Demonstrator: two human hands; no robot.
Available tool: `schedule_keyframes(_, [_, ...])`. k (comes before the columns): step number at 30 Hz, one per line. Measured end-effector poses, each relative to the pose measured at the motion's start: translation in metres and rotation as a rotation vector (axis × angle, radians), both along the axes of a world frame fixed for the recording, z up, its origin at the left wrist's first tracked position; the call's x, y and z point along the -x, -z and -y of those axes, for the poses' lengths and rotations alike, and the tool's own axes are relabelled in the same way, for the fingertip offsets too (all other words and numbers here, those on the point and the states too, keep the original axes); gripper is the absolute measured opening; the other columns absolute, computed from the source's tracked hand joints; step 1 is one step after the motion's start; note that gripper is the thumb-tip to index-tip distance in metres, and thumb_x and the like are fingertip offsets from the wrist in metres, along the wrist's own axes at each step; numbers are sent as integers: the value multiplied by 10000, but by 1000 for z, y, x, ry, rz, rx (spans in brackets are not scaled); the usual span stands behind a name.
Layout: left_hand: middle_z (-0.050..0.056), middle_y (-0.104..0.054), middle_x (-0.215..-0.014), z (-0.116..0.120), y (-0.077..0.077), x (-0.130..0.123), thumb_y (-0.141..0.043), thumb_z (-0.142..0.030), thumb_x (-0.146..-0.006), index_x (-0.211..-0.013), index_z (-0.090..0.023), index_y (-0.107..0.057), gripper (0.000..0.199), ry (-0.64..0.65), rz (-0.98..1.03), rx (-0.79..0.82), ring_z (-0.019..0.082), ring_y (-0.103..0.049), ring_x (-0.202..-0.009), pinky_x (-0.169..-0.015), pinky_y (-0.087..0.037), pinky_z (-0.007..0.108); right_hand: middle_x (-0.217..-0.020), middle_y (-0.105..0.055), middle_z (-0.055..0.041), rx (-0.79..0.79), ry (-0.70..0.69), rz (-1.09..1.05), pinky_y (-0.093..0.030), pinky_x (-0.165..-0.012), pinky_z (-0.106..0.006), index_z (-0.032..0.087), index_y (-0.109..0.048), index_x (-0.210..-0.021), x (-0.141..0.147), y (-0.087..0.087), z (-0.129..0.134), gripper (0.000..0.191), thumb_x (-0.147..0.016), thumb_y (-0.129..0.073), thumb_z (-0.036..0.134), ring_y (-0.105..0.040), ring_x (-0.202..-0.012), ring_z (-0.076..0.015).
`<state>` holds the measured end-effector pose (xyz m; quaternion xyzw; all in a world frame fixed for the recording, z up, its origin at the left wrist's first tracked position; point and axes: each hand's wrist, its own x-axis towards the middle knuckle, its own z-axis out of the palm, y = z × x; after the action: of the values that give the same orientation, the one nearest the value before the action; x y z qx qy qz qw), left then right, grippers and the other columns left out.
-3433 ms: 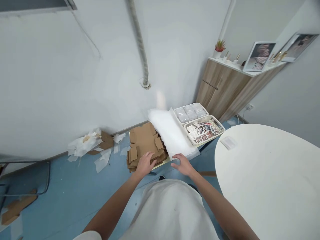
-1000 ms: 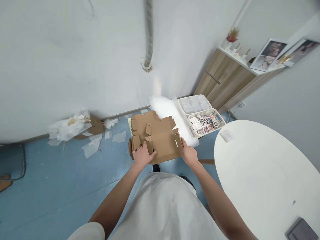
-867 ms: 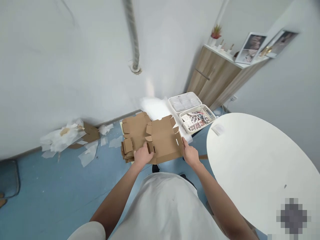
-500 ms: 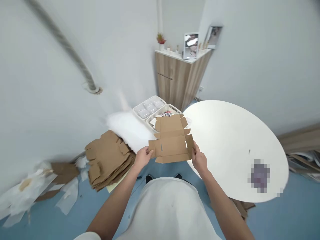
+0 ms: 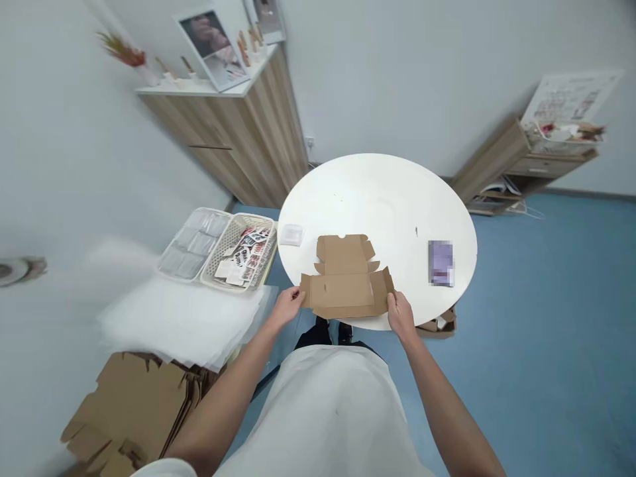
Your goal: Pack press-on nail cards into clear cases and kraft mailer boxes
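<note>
A person's left hand (image 5: 289, 305) and right hand (image 5: 401, 314), each grip clenched on an opposite end, hold an unfolded brown cardboard box (image 5: 344, 289) over the near edge of a rounded white table (image 5: 370, 192), where a blurred purple rectangular item (image 5: 440, 262) lies.

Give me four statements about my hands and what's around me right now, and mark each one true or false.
1. The left hand and right hand hold opposite sides of the cardboard blank. True.
2. The cardboard blank is folded into a closed box. False: it is open, with its flaps spread.
3. The basket of printed cards is left of the round table. True.
4. The cardboard stack sits on the round table. False: it is off the table, at lower left.
</note>
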<state>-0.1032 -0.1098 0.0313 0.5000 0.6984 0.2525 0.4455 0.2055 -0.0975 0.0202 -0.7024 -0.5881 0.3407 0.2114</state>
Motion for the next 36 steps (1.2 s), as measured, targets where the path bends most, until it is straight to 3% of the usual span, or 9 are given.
schedule_keyframes(2, [36,-654,-758,-12,8,-2,-441,-379,-728,-823,-134,-642,331,50,-17,-4,178,-571,-706,-606,-423,256,-741,-532,-54,-10,75,-12,-391,-645,-302,171,-587,-847,-4,8,7,391,-823,-252,371,-500,-704,-186])
schedule_keyframes(7, [41,-657,-731,-39,24,-4,-464,-378,-720,-808,-137,-651,318,95,-20,-27,180,-580,-682,-602,-428,267,-881,-576,-61,-5,233,-122,-423,-679,-311,174,-569,-1051,-5,16,17,390,-775,-357,351,-518,-694,-164])
schedule_keyframes(11, [48,-672,-769,-64,33,-4,-494,-376,-718,-827,-150,-656,298,87,-11,-47,197,-604,-744,-656,-447,290,-941,-594,-80,14,292,-153,-447,-680,-321,161,-569,-1079,0,17,13,425,-795,-337,375,-554,-689,-163])
schedule_keyframes(16, [80,-662,-888,-86,42,-9,-485,-310,-753,-930,-142,-621,279,55,23,-36,185,-607,-832,-755,-457,309,-950,-579,-70,-6,317,-116,-448,-759,-340,159,-520,-1142,8,21,2,427,-775,-381,327,-582,-686,-147])
schedule_keyframes(19, [116,-592,-1067,-84,40,-13,-483,-281,-770,-1092,-137,-531,355,67,-93,-129,196,-559,-975,-844,-432,335,-978,-563,-76,-7,349,-97,-450,-762,-341,159,-464,-1195,13,21,3,459,-770,-398,320,-585,-734,-156])
schedule_keyframes(23, [121,-477,-1206,-66,32,-18,-528,-316,-750,-1180,-171,-452,460,277,-319,-359,251,-418,-1145,-928,-361,406,-1069,-524,-101,-29,385,-2,-443,-780,-346,175,-412,-1236,14,19,10,513,-753,-443,346,-557,-814,-177])
schedule_keyframes(29, [84,-486,-1193,-46,25,-32,-595,-334,-706,-1070,-223,-522,388,703,-450,-497,264,-366,-1177,-971,-260,444,-1139,-486,-120,-14,409,43,-413,-838,-374,175,-391,-1250,-1,13,-1,552,-745,-455,389,-501,-977,-225])
schedule_keyframes(32, [72,-524,-1134,-46,25,-43,-613,-304,-691,-1026,-228,-535,353,805,-498,-507,253,-388,-1152,-980,-214,457,-1152,-491,-118,28,390,12,-399,-865,-374,176,-400,-1246,-10,7,-22,561,-738,-466,406,-490,-1015,-228])
schedule_keyframes(36, [77,-551,-1077,-51,28,-56,-582,-239,-706,-1028,-220,-525,328,849,-565,-472,243,-432,-1100,-968,-203,470,-1170,-502,-111,80,345,-45,-387,-884,-362,177,-420,-1233,-17,5,-56,560,-734,-476,426,-485,-1040,-220])
